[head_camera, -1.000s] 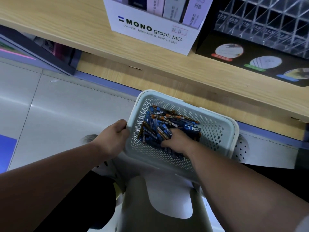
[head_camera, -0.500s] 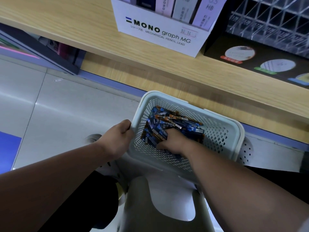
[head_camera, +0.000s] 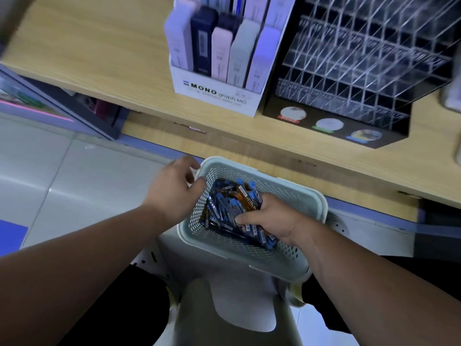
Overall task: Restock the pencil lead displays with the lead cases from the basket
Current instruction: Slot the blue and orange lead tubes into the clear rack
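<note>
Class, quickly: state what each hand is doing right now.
Left hand: open, fingers relaxed beside the basket rim.
Right hand: gripping lead cases in the basket.

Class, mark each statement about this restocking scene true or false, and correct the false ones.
1. The right hand grips lead cases inside the basket. True.
2. The basket stands on the wooden shelf. False: it sits below the shelf, on a pale stool.
3. The MONO display box stands left of the clear grid rack. True.
4. The left hand holds a lead case. False: it holds nothing, beside the basket's rim.
</note>
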